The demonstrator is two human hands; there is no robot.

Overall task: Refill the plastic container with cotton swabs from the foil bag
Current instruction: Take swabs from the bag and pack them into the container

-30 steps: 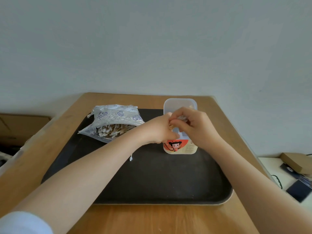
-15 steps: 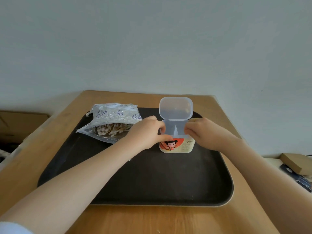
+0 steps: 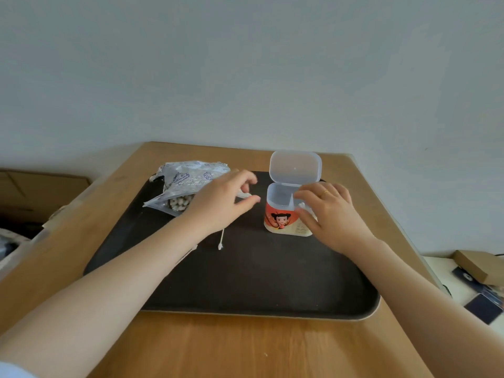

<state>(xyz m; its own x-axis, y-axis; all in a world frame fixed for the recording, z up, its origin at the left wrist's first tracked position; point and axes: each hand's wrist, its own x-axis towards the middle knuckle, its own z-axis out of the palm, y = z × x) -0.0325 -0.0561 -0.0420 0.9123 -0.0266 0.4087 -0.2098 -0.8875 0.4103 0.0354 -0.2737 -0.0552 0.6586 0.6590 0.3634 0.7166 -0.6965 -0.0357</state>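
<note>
1. I see the wooden table point(image 3: 245, 347) carrying the black tray point(image 3: 259, 282).
2. Foil bag point(image 3: 185, 184) lies at the tray's far left, swabs showing at its mouth; left hand point(image 3: 218, 205) sits over that mouth, fingers loosely curled. Whether they hold anything, I cannot tell.
3. Plastic container point(image 3: 283, 211) stands upright, lid open, right hand point(image 3: 330, 214) gripping its right side.
4. One loose cotton swab point(image 3: 221, 240) lies beneath the left wrist.

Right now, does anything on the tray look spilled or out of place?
Yes. One loose cotton swab lies on the dark tray, below the left hand, outside both the foil bag and the open plastic container. Nothing else looks off.
</note>
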